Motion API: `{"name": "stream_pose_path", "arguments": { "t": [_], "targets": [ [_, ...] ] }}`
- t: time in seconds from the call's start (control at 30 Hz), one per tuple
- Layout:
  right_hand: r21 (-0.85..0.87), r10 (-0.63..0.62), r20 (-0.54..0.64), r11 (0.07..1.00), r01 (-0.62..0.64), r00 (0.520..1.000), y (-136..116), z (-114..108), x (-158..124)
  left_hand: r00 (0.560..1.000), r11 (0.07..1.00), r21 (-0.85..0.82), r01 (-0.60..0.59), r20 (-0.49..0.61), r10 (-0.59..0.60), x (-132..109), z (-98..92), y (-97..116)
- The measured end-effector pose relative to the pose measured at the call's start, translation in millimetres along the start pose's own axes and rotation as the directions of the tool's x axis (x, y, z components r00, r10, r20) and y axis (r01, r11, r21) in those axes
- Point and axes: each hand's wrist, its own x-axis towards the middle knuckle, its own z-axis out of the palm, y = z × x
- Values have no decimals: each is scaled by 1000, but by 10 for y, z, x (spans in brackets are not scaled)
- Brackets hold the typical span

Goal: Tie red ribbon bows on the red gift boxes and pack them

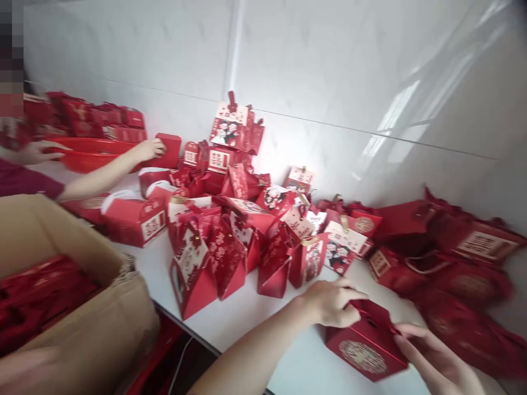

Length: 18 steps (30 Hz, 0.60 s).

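A dark red gift box with a round gold emblem rests on the white table near its front edge. My left hand is at the box's upper left, with its fingers closed on the red ribbon there. At the right corner, my right hand pinches another part of the ribbon between thumb and fingers. Just behind stand several triangular red gift boxes and a box with a printed cartoon couple.
Red boxes are heaped at right. A cardboard carton holding red packages stands at front left. A co-worker's hand touches a red box beside a red basin; their other hand is at the basin's rim. A tiled wall rises behind.
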Motion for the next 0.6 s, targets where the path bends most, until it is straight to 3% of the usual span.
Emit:
{"name": "stream_pose_path", "arguments": {
  "t": [0.07, 0.2, 0.6],
  "targets": [
    [124, 86, -12, 989, -83, 996, -60, 38, -48, 999, 1000, -10, -24, -28, 24, -8, 37, -59],
    [328, 127, -74, 940, -97, 989, -112, 183, -71, 997, 998, -11, -62, -51, 62, -74, -4, -119],
    [321, 66, -135, 947, -20, 989, -130, 303, -92, 993, 994, -28, -108, -54, 106, -36, -44, -50]
  ]
}}
